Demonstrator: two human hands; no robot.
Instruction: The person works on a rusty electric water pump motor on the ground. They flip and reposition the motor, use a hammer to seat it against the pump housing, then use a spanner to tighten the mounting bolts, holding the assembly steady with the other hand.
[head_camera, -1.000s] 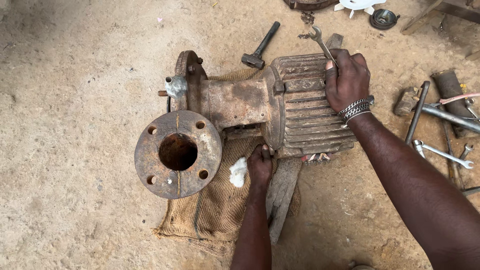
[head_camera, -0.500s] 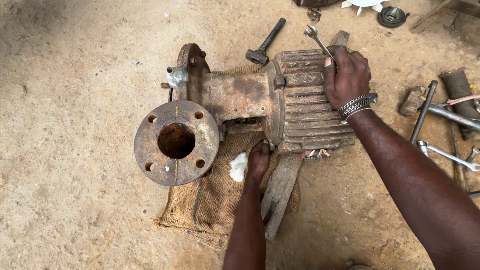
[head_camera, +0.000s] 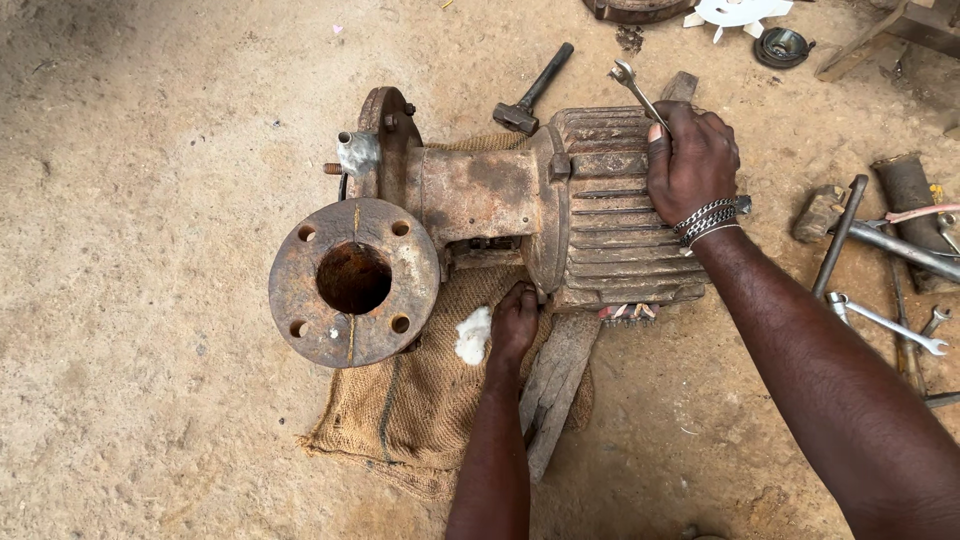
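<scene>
A rusty pump with a finned motor housing (head_camera: 610, 215) and a round flange (head_camera: 353, 281) lies on brown sackcloth (head_camera: 425, 400) on the dirt floor. My right hand (head_camera: 690, 160) rests on top of the finned housing and grips a metal spanner (head_camera: 634, 88) that points up and away. My left hand (head_camera: 513, 325) reaches under the pump body, just beside the joint between housing and pump, fingers curled against the metal; whether it holds anything is hidden. A white wad of cloth (head_camera: 472, 335) lies on the sackcloth next to it.
A hammer (head_camera: 535, 90) lies behind the pump. A wooden plank (head_camera: 555, 385) sticks out from under the motor. Spanners (head_camera: 885, 322), pipes (head_camera: 905, 248) and a bar lie at the right. A white fan piece (head_camera: 735, 12) and a round part (head_camera: 783, 45) sit at the top.
The view has shifted slightly, so the pump sits a little lower in the picture. Both hands keep their places on the pump.
</scene>
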